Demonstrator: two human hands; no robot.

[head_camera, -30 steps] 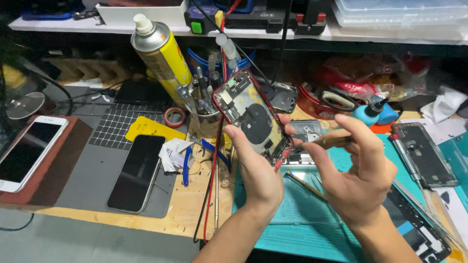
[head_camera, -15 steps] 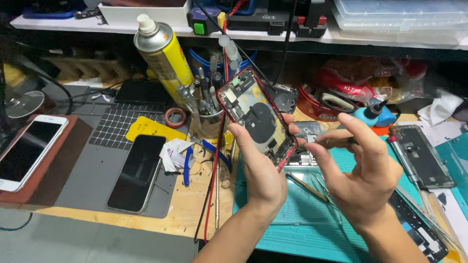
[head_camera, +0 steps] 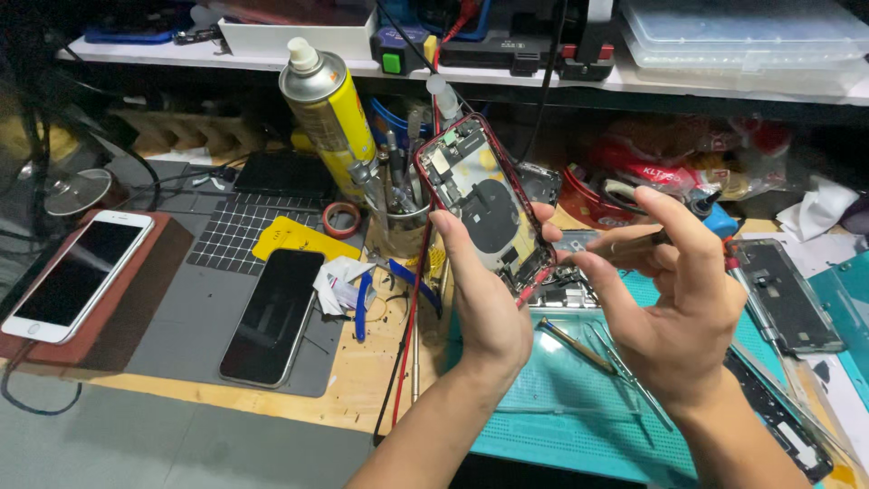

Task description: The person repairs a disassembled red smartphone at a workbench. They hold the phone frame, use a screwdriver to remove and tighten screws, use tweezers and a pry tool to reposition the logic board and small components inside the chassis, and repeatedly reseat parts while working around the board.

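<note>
The left hand (head_camera: 484, 299) grips an opened red phone housing (head_camera: 482, 204) by its lower edge, tilted up toward the eyes so the exposed circuitry and round black coil face the person. Just right of it, the right hand (head_camera: 674, 290) pinches a thin metal tool (head_camera: 634, 243) aimed at the housing's lower corner — braced close for fine work. Below both hands lies a teal mat (head_camera: 561, 398) on the table. Compared with half a second earlier, the housing sits slightly more upright — the hands barely shifted.
</note>
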